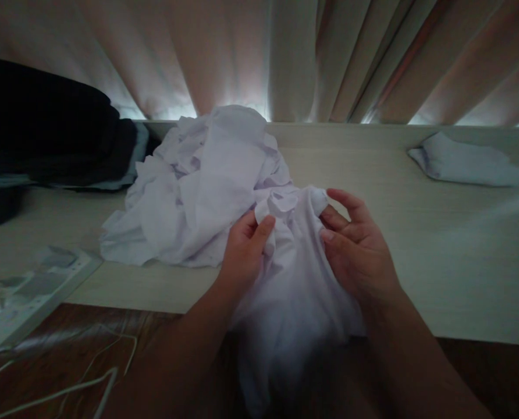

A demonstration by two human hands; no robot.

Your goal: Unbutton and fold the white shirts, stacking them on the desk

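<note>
Grip closed: we are pinching the soft, light cloth [294, 273] at its bunched top with left hand [242, 247] and right hand [355, 250].

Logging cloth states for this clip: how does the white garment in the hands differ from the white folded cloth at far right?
The white garment is bunched and gripped by left hand and right hand, hanging over the ledge edge. The folded cloth lies flat, untouched, far from both hands. The garment looks larger. Both are white fabric.
</note>
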